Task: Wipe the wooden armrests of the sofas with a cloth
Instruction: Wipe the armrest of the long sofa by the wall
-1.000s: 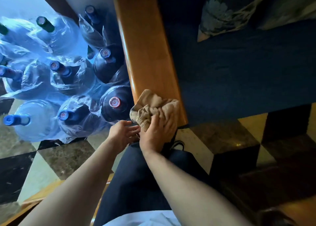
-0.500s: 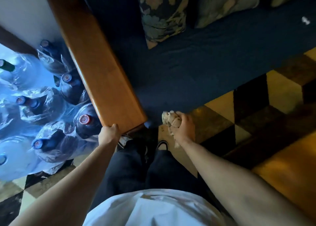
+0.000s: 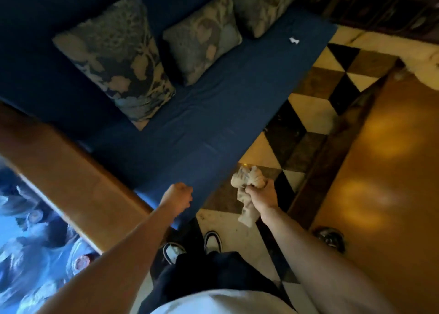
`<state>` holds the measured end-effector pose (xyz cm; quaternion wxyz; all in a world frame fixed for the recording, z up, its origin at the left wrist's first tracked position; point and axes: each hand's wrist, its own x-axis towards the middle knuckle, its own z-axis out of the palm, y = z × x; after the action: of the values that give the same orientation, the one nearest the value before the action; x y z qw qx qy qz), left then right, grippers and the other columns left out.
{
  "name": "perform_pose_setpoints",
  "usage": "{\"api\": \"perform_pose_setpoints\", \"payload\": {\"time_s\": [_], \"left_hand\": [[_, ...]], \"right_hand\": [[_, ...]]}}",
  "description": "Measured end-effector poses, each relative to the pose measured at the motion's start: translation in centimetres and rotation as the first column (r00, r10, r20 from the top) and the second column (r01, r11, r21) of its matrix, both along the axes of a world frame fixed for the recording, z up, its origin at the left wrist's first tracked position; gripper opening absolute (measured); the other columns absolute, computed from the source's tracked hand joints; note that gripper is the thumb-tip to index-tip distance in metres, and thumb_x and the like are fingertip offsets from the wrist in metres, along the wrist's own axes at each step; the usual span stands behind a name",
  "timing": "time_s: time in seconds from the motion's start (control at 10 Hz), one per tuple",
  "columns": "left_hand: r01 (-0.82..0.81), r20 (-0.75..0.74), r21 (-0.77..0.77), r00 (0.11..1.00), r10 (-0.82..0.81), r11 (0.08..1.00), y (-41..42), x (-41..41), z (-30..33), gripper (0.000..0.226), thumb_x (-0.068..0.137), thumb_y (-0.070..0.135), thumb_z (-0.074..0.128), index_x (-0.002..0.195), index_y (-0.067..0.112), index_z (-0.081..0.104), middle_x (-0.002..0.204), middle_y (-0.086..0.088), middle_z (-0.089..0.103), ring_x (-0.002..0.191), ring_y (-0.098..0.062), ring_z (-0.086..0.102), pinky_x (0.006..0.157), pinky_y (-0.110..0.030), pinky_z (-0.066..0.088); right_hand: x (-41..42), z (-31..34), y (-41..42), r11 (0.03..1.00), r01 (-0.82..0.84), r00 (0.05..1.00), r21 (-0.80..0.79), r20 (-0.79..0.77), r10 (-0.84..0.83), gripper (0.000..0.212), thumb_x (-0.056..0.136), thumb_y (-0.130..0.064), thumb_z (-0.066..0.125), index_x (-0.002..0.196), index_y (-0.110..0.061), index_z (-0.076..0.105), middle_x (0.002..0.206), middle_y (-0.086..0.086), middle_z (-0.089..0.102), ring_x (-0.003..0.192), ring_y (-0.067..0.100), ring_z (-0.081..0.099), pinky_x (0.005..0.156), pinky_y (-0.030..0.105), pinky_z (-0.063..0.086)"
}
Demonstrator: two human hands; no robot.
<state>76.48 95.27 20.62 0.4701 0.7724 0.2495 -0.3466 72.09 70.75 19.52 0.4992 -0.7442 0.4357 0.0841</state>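
The wooden armrest (image 3: 71,183) of the blue sofa (image 3: 213,114) runs diagonally at the lower left. My right hand (image 3: 262,195) grips a crumpled beige cloth (image 3: 248,190) over the tiled floor, off to the right of the armrest and clear of it. My left hand (image 3: 178,195) hovers over the sofa's front edge with its fingers curled and nothing in it. It is close to the armrest's near end but does not touch it.
Three floral cushions (image 3: 118,59) lean on the sofa back. Several large water bottles (image 3: 35,254) stand left of the armrest. A wooden table top (image 3: 380,171) is at the right. A small white scrap (image 3: 294,40) lies on the seat. My shoes (image 3: 190,244) are on the checkered floor.
My right hand lifted the cloth off the armrest end and carried it right over the floor. My left hand let go of the armrest corner. My view swung right along the sofa.
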Motion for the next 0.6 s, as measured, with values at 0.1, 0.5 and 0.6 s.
{"api": "perform_pose_setpoints", "payload": {"time_s": [0.1, 0.5, 0.6], "left_hand": [[0.226, 0.064, 0.094, 0.970, -0.233, 0.970, -2.1, 5.5, 2.3, 0.029, 0.092, 0.025, 0.050, 0.082, 0.002, 0.064, 0.084, -0.024, 0.068, 0.081, -0.042, 0.065, 0.074, -0.047, 0.054], [0.373, 0.261, 0.214, 0.868, -0.421, 0.903, -19.2, 21.0, 5.8, 0.043, 0.099, 0.049, 0.042, 0.103, 0.013, 0.064, 0.087, 0.001, 0.059, 0.078, -0.018, 0.056, 0.069, -0.034, 0.041], [0.359, 0.268, 0.210, 0.874, -0.407, 0.909, -24.4, 24.4, 7.0, 0.044, 0.100, 0.049, 0.039, 0.088, 0.014, 0.061, 0.082, -0.001, 0.056, 0.074, -0.019, 0.053, 0.068, -0.035, 0.042]], "right_hand": [[2.8, 1.9, -1.1, 0.993, 0.093, 0.993, 0.073, 0.071, -0.098, 0.040, 0.081, -0.010, 0.080, 0.109, -0.022, 0.054, 0.098, 0.000, 0.067, 0.086, 0.018, 0.067, 0.066, 0.025, 0.050], [16.6, 2.7, -17.6, 0.890, 0.281, 0.937, 0.360, 0.096, -0.335, 0.048, 0.082, -0.014, 0.077, 0.127, -0.015, 0.060, 0.104, 0.005, 0.071, 0.091, 0.020, 0.070, 0.074, 0.036, 0.057], [19.5, 3.8, -22.6, 0.879, 0.280, 0.939, 0.387, 0.078, -0.334, 0.050, 0.083, -0.019, 0.077, 0.129, -0.016, 0.058, 0.106, 0.007, 0.069, 0.093, 0.022, 0.069, 0.079, 0.038, 0.056]]}}
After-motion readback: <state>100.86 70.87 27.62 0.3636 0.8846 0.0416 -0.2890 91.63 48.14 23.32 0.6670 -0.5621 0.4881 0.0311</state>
